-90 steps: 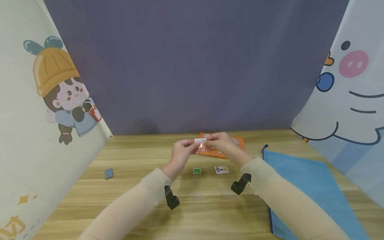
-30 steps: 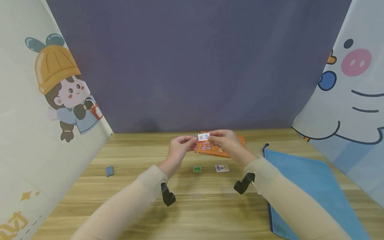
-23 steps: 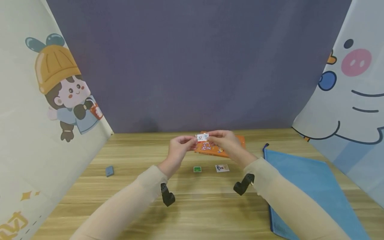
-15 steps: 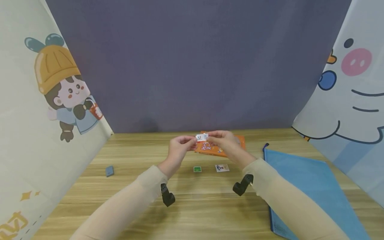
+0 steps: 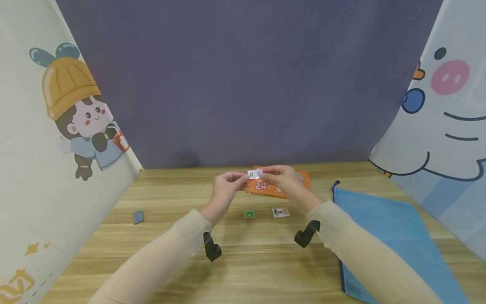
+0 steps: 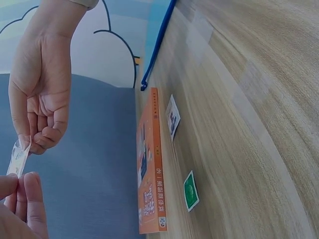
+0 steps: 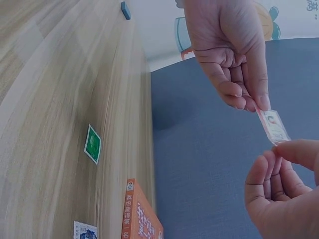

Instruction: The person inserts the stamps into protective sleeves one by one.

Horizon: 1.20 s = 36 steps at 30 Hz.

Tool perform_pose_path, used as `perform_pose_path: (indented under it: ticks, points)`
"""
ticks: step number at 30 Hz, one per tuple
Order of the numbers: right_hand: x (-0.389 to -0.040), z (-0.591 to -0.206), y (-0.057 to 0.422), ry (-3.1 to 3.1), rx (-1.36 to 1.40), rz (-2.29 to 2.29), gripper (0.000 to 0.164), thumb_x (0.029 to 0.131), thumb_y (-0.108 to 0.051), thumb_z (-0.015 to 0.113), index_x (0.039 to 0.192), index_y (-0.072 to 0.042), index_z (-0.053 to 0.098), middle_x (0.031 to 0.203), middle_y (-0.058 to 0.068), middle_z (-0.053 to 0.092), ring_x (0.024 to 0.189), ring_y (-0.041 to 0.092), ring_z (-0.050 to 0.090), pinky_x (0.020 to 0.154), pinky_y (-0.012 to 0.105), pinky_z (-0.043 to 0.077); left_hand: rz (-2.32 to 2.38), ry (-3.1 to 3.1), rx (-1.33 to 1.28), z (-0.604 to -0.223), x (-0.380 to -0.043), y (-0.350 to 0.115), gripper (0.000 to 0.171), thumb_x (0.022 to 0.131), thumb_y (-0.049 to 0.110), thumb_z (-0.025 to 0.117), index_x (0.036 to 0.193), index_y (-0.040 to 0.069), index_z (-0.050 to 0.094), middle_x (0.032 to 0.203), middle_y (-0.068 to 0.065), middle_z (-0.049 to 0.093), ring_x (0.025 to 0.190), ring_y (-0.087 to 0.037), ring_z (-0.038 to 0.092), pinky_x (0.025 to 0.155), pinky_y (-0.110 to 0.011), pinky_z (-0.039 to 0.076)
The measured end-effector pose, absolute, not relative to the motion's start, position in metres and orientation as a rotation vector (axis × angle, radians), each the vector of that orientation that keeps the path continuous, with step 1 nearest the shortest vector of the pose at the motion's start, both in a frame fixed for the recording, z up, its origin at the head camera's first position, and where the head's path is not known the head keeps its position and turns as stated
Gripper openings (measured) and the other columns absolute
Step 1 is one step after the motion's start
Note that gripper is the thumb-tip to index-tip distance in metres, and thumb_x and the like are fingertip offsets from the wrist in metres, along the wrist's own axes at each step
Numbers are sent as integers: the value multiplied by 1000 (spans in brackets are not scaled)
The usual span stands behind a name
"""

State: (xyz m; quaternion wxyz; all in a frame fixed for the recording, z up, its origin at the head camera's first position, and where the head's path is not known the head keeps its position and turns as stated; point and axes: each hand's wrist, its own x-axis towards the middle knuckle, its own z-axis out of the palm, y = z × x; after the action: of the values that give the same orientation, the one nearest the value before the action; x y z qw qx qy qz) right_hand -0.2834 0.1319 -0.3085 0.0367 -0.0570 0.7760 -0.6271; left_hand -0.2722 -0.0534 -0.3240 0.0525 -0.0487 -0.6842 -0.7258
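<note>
A small white stamp with a dark mark like a U and a red band is held up between both hands, glossy clear film showing about it. My left hand pinches its left edge between thumb and fingers. At the opposite edge, the thumb and forefinger of my right hand pinch it. The right wrist view shows the stamp stretched between the two sets of fingertips. On the table below lie a green stamp and a pale stamp with a coloured picture.
Behind the hands lies an orange book, partly covered by them in the head view. A small blue-grey block sits at the left of the table. The blue mesh zip pouch lies at the right, under the right forearm.
Three seconds ago the hands were closer and covered more of the stamp. The left hand has since shifted slightly left, baring its face. Over the last second the stamp has tilted a little.
</note>
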Motion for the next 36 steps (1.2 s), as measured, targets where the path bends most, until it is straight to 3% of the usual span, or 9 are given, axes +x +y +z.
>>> perform_pose_path:
  ticks: [5, 11, 15, 23, 31, 36]
  points:
    - [-285, -310, 130, 2363, -181, -1954, 31, 91, -17, 69, 117, -2, 64, 106, 4, 68, 95, 21, 65, 82, 23, 55, -2197, -2097, -132, -325, -273, -54, 18, 89, 7, 68, 101, -7, 68, 92, -21, 71, 67, -11, 67, 70, -26, 61]
    - [-284, -309, 128, 2356, -189, -1968, 29, 92, -15, 67, 118, -1, 64, 109, 7, 68, 88, 15, 65, 81, 24, 57, -2160, -2136, -131, -325, -274, -55, 17, 89, 7, 69, 100, -6, 69, 88, -16, 71, 67, -10, 67, 72, -26, 61]
    - [-284, -309, 128, 2345, -181, -1967, 29, 93, -13, 65, 119, 0, 64, 110, 8, 68, 95, 22, 66, 85, 28, 57, -2132, -2167, -114, -324, -274, -56, 17, 89, 8, 69, 100, -5, 69, 88, -13, 71, 68, -9, 67, 75, -26, 61]
    - [-284, -308, 129, 2203, -200, -2064, 28, 98, -7, 55, 122, 7, 59, 99, 6, 68, 89, 15, 65, 83, 25, 58, -2116, -2189, -91, -325, -275, -59, 17, 89, 9, 69, 101, -4, 69, 88, -12, 71, 69, -8, 67, 76, -26, 61]
    - [-282, -308, 129, 2214, -358, -2034, 41, 94, -9, 63, 133, -3, 53, 109, 11, 66, 92, 19, 67, 90, 36, 58, -2108, -2174, -77, -326, -276, -61, 17, 88, 8, 71, 99, -5, 70, 91, -18, 72, 65, -8, 67, 75, -28, 61]
    - [-283, -310, 123, 2219, -358, -2033, 40, 92, -10, 66, 130, -3, 55, 112, 15, 66, 89, 22, 69, 82, 30, 60, -2114, -2167, -65, -327, -275, -62, 16, 87, 5, 71, 99, -7, 70, 90, -18, 72, 62, -8, 67, 73, -28, 61]
